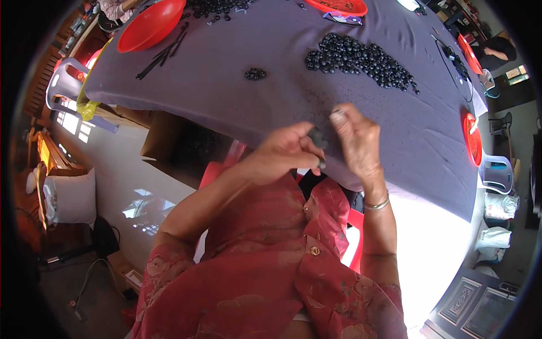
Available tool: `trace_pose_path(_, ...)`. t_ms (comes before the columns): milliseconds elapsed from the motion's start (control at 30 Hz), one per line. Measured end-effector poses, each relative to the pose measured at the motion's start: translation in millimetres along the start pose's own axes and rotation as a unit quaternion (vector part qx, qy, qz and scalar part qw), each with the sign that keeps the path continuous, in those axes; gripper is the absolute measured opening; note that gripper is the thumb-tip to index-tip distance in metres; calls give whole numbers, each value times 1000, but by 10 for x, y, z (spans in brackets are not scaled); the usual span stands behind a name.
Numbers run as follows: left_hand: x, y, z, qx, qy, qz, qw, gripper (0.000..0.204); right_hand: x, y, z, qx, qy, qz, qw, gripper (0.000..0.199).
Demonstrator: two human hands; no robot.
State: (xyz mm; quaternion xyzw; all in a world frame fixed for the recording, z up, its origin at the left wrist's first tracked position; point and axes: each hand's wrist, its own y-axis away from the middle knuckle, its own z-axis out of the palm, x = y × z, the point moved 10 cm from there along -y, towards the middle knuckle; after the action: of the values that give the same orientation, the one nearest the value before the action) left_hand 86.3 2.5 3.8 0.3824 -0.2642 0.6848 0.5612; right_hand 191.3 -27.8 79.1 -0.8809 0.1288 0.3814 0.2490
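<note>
At the near edge of the cloth-covered table, my left hand (282, 151) is closed around small dark round pieces (317, 137), blurred by motion. They look like the black bead-like pieces on the cloth. To its right, my right hand (359, 138) is raised with thumb and fingers pinched together, a metal bangle on its wrist. Whatever lies in that pinch is too small to make out. Beyond the hands spreads a large pile of shiny black bead-like pieces (361, 61). A small cluster of the same pieces (255, 74) sits farther left.
Dark specks dot the purple-grey tablecloth (220, 93). Toward the far left are a red bowl (151, 25), thin black sticks (164, 55) and another black pile (212, 8). Red basins (339, 5) stand at the far side and right edge. A cardboard box (169, 138) is below the table.
</note>
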Motion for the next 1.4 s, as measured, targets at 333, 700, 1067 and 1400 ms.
trace_pose_path(333,215,-97,-214,-1,98,90,991,26,-126,57,79,-95,-73,-12,993,26)
trace_pose_path(700,90,-71,-143,-16,126,38,991,29,-210,103,289,-91,-204,-2,975,10)
trace_pose_path(1067,927,210,-1459,426,-426,180,778,17,762,-931,48,26,158,-14,987,19)
trace_pose_path(1400,1136,184,-1431,453,-495,246,699,22,799,-1155,403,-53,262,-12,963,25)
